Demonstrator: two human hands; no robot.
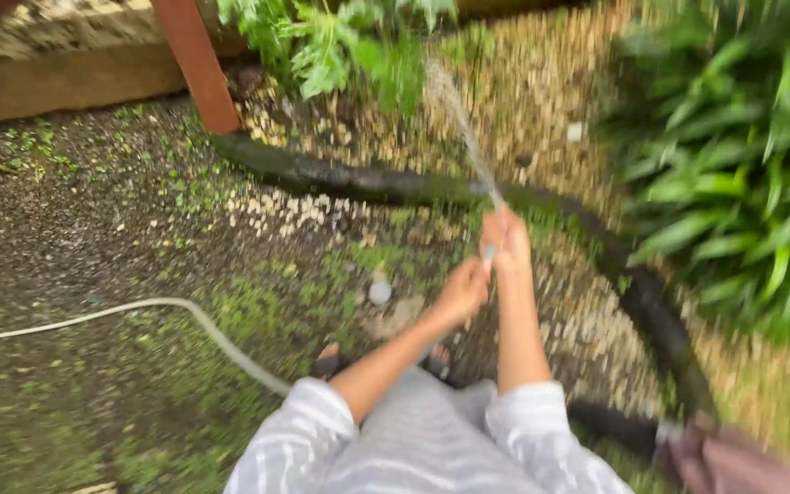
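Watering under way: both hands, left hand (462, 291) and right hand (507, 240), fingers clamped on hose end (489, 252); water jet (464, 123) reaching far leafy plant (340, 46); right broad-leaf bed (742, 155) not under jet.

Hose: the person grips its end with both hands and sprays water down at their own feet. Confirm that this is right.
Not quite. The head view shows both hands, left hand and right hand, gripping the hose end, but the water jet shoots up and away toward the green plant, not down at the feet.

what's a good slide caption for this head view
Both hands, left hand and right hand, grip a hose end spraying water toward leafy plants.
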